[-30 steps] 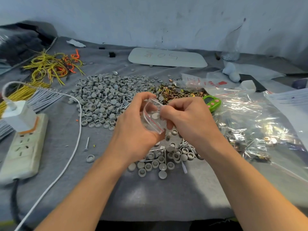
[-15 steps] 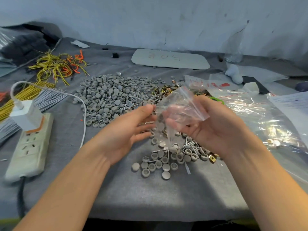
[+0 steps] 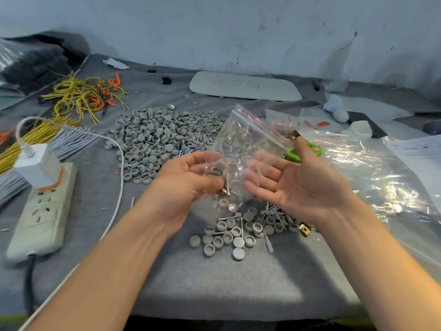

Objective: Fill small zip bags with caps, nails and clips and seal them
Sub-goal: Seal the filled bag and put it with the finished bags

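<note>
One clear, red-striped zip bag (image 3: 248,137), crumpled, blurred; left fingers (image 3: 205,186) grasp it, right fingers (image 3: 265,194) released.

Scuffed pale wall (image 3: 238,27), grey-clothed table (image 3: 202,283)

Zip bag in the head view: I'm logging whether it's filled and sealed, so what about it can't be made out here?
Head view only.
- Seal: the zip bag is motion-blurred, so open or closed is unclear.
- Contents: blur, glare and the left hand's fingers hide them; one nail shows, no count possible.
- Bottom edge: the see-through plastic blends with the caps on the table behind.
</note>
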A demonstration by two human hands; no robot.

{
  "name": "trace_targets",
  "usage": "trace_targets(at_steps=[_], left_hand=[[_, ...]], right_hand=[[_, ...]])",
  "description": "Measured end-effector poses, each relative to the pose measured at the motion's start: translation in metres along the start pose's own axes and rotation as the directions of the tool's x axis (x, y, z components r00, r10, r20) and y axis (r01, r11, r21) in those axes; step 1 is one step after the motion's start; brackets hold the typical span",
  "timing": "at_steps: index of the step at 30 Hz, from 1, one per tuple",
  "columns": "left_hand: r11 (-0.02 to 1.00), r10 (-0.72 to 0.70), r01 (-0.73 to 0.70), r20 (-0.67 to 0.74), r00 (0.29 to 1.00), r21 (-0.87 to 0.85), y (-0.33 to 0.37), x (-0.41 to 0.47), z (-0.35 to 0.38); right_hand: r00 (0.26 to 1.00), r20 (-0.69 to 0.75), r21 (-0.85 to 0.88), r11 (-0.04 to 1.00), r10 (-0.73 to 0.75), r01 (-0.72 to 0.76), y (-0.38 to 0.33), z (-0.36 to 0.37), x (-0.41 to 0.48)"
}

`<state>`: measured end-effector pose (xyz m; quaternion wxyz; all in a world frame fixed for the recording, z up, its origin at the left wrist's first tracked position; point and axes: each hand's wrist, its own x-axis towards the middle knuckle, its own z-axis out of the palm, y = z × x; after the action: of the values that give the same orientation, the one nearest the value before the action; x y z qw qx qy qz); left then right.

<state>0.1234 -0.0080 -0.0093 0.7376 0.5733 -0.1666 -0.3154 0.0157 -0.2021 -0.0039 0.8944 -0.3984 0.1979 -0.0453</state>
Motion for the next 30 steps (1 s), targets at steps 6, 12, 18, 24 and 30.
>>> trace_targets(at_steps=[6,12,18,24,30], left_hand=[[0.998,0.039,-0.046,-0.159,0.987,-0.041,0.001,0.002,0.006],[0.989,-0.109,0.106,-0.024,0.994,-0.102,0.006,-0.001,0.002],[0.949,-0.203,0.222,0.104,0.974,-0.223,0.012,-0.002,-0.004],[0.981,-0.179,0.188,0.163,0.97,-0.044,0.01,-0.005,-0.003],[0.988,-0.157,0.156,0.1,0.982,0.019,0.008,-0.004,0.0]], right_hand=[[0.989,0.145,-0.361,0.93,-0.02,0.071,0.014,0.016,-0.001],[0.964,-0.092,-0.519,0.838,-0.25,0.168,0.029,0.028,0.002],[0.956,-0.124,-0.558,0.815,-0.267,0.156,0.024,0.024,0.0],[0.98,-0.066,-0.516,0.847,-0.19,0.129,0.023,0.024,-0.003],[0.963,-0.073,-0.575,0.8,-0.259,0.172,0.027,0.028,-0.005]])
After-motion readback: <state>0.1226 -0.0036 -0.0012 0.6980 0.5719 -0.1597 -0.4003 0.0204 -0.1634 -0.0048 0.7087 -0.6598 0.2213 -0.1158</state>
